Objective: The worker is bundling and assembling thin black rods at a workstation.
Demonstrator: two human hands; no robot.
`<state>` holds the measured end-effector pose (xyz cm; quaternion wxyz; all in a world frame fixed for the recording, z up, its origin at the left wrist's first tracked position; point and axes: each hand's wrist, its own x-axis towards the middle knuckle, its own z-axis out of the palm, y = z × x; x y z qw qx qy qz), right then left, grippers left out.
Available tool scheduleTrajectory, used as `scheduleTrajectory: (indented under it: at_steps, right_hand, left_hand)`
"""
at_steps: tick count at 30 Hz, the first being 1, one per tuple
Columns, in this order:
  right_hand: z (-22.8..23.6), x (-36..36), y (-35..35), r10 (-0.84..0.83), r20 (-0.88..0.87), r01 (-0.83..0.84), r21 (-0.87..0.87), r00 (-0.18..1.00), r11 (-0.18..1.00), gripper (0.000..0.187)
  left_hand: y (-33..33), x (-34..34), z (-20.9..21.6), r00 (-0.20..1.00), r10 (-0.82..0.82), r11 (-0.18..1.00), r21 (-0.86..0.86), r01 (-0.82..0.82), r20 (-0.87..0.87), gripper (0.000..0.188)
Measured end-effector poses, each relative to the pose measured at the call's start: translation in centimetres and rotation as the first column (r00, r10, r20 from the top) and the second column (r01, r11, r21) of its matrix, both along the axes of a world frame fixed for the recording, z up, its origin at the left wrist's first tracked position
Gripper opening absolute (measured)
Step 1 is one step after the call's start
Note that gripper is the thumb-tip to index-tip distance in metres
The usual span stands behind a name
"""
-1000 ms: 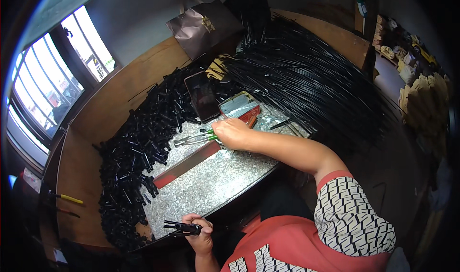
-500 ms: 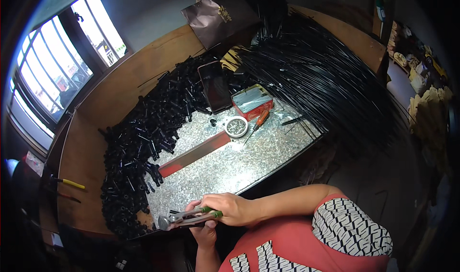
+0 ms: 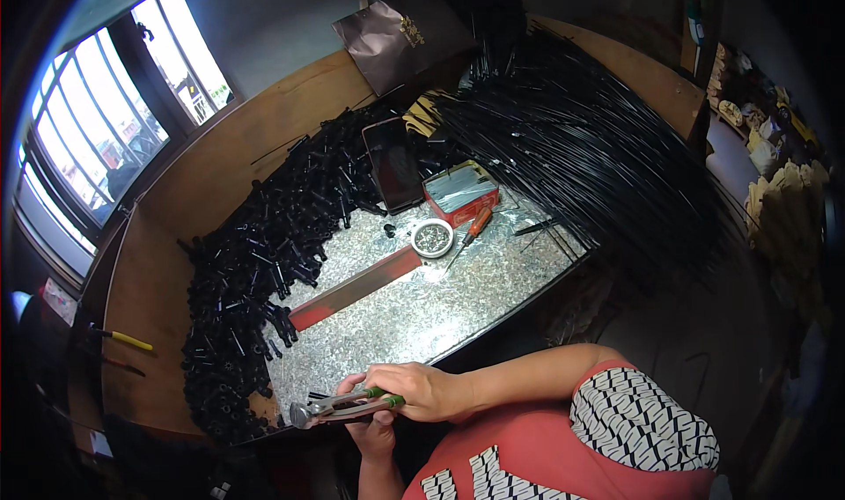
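Observation:
My right hand [image 3: 421, 391] is closed around the green-gripped handles of a pair of end-cutting pincers [image 3: 330, 408]. The tool's round metal head [image 3: 302, 415] points left, just off the table's near edge. My left hand [image 3: 373, 437] is below and behind the pincers, with its fingers bent and its thumb up beside the handles. It grips something dark, mostly hidden by the tool and my right hand. A thin black end [image 3: 317, 395] shows just above the pincers' jaws.
A heap of short black tubular parts [image 3: 255, 253] covers the table's left side. On the speckled tabletop [image 3: 387, 337] are a reddish metal bar [image 3: 356, 289], a white dish [image 3: 432, 238], an orange-handled screwdriver [image 3: 478, 224], a red tin [image 3: 462, 196] and a phone [image 3: 393, 165]. Long black rods [image 3: 598, 148] spread at right.
Both hands and the pincers hold almost the same place and pose. The whole view has shifted very slightly; nothing has been let go or picked up.

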<state>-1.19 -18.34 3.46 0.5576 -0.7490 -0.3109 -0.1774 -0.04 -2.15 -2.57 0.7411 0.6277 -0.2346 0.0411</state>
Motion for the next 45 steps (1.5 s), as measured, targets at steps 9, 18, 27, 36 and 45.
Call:
scheduleTrajectory:
  at_steps: [9, 18, 27, 36, 45]
  right_hand:
    - [-0.4, 0.0, 0.2, -0.012, -0.017, 0.012, 0.006, 1.0, 1.0, 0.017]
    - [0.5, 1.1, -0.7, -0.192, 0.008, 0.188, 0.15, 0.981, 0.971, 0.016]
    - [0.6, 1.5, -0.9, -0.195, 0.145, 0.17, 0.17, 0.97, 0.971, 0.015]
    - [0.2, 1.6, -1.0, -0.19, 0.234, 0.197, -0.004, 0.953, 0.98, 0.015]
    - [0.6, 0.6, 0.8, 0.018, -0.002, -0.017, 0.135, 1.0, 0.991, 0.018]
  left_hand:
    - [-0.6, 0.3, 0.7, 1.0, 0.018, 0.999, -0.035, -0.018, 0.012, 0.076]
    - [-1.5, -1.0, 2.6, 0.994, -0.113, 0.987, -0.117, 0.114, 0.011, 0.087]
    - [-1.3, -1.1, 1.9, 0.994, -0.068, 0.993, -0.09, 0.075, 0.086, 0.088]
    - [-1.3, -1.4, 2.3, 1.0, -0.004, 0.997, -0.074, 0.003, -0.002, 0.086]
    - [-1.1, -0.6, 2.2, 0.997, 0.074, 0.983, -0.165, -0.078, -0.029, 0.088]
